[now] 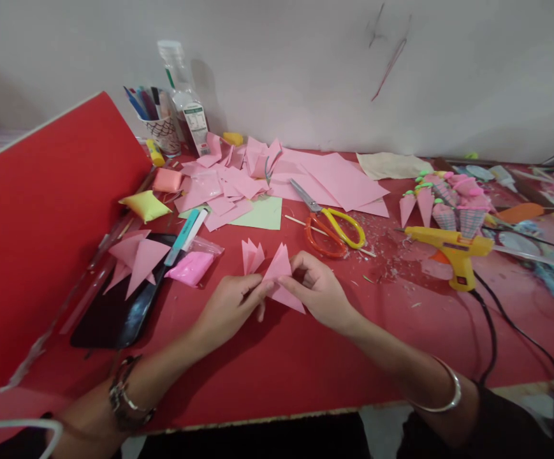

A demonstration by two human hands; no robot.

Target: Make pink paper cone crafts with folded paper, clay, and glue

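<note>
From the front edge of the table, the left hand angled inward, pinching the left side of folded pink paper midway toward the back edge. The right hand, fingers curled, gripped its right side, thumb across it.

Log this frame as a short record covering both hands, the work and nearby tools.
Left hand: pinching folded pink paper
Right hand: pinching the same piece
Smaller folded piece: just beyond the left hand
Scissors: on red tabletop, beyond the right hand
Glue gun: yellow, corded, at right
Cones: clustered beyond the glue gun
</note>
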